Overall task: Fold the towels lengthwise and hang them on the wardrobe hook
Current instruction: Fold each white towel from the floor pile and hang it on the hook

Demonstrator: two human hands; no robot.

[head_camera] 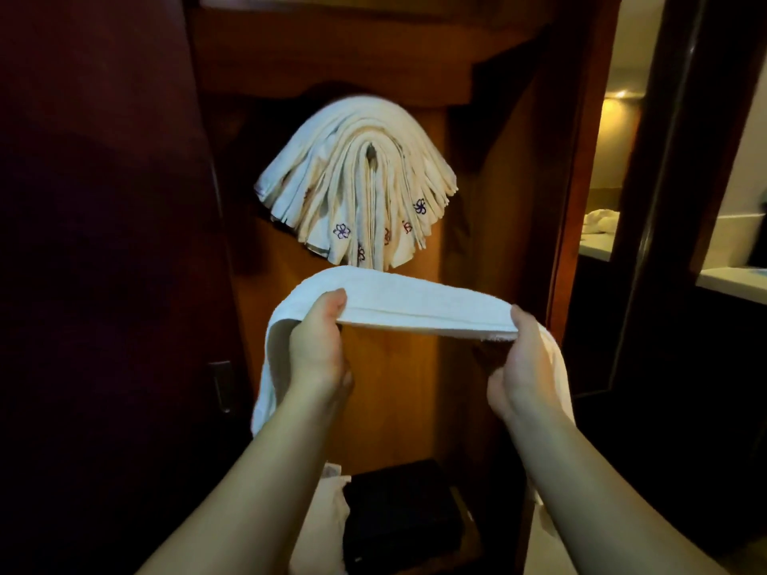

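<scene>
Both hands (319,346) grip towel (415,302) (hook hidden).

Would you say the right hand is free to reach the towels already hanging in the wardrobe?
Probably not yet: the right hand and left hand both grip the folded white towel below the hung towels.

The hook is buried under the hanging towels (357,180), and the held towel's (415,305) ends seemingly drop behind both forearms
</scene>
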